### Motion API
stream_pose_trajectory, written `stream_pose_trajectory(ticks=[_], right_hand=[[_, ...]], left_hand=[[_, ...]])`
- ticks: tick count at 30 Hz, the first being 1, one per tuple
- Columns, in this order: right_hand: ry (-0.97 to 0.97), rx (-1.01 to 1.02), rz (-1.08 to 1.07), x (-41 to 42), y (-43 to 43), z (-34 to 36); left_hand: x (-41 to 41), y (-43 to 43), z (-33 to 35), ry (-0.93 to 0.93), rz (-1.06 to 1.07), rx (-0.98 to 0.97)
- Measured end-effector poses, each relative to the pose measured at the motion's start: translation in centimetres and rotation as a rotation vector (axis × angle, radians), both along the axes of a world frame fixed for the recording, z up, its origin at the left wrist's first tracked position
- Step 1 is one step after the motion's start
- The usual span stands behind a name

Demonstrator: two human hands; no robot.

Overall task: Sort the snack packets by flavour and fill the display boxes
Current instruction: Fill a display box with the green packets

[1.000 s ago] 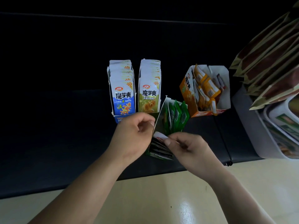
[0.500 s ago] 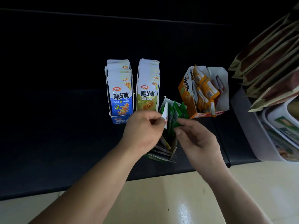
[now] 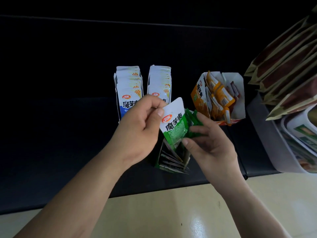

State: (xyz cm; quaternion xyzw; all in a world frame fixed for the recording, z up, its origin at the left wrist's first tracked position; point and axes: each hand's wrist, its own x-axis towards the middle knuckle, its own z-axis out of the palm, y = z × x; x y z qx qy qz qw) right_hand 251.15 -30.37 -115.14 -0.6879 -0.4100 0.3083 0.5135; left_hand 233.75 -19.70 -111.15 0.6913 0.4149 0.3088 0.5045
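A green and white snack packet (image 3: pixel 175 124) is lifted above the green display box (image 3: pixel 171 162). My left hand (image 3: pixel 140 127) pinches its upper left corner between thumb and fingers. My right hand (image 3: pixel 207 143) holds its lower edge and touches the other green packets (image 3: pixel 193 121) standing behind it. Dark packets lie in the box's near end. Behind stand a box of blue packets (image 3: pixel 128 93), a box of yellow-green packets (image 3: pixel 160 83) and an orange box (image 3: pixel 217 98) with loosely tipped orange packets.
All boxes stand on a black surface (image 3: pixel 68 134) whose front edge meets a pale floor (image 3: pixel 171 212). At the right, a grey bin (image 3: pixel 274 143) holds trays, with brown and cream bags (image 3: pixel 288 62) stacked above it.
The green packet has come up out of the box and now faces me. My left hand has risen with it, and my right hand has moved up to its lower edge.
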Motion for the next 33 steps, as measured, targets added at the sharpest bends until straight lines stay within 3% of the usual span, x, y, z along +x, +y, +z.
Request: stream_pose_trajectory(ticks=[5, 9, 12, 19, 21, 25, 29, 33], right_hand=[[-0.079, 0.031, 0.026, -0.1, 0.1, 0.4], [0.039, 0.065, -0.026, -0.2, 0.3, 1.4], [-0.01, 0.077, -0.024, -0.7, 0.1, 1.7], [-0.143, 0.138, 0.039, -0.7, -0.3, 1.6], [-0.16, 0.106, -0.033, -0.3, -0.5, 1.6], [-0.144, 0.189, -0.188, 0.2, -0.7, 2.2], [-0.085, 0.306, -0.265, 0.3, -0.6, 3.0], [0.029, 0.269, -0.21, -0.3, -0.4, 2.7]], left_hand=[[1.0, -0.1, 1.5, -0.07, -0.058, 0.079], [1.9, -0.7, 1.6, -0.151, 0.0, -0.041], [2.2, -1.8, 1.2, -0.191, 0.053, -0.102], [2.0, -1.8, 0.5, -0.223, -0.117, -0.136], [1.6, -1.6, -0.7, -0.186, -0.101, -0.134], [-0.1, -1.4, -3.6, 0.083, -0.12, -0.058], [-0.8, -1.8, -4.0, 0.038, -0.104, 0.018], [-0.6, -1.8, -4.5, 0.071, -0.114, 0.014]])
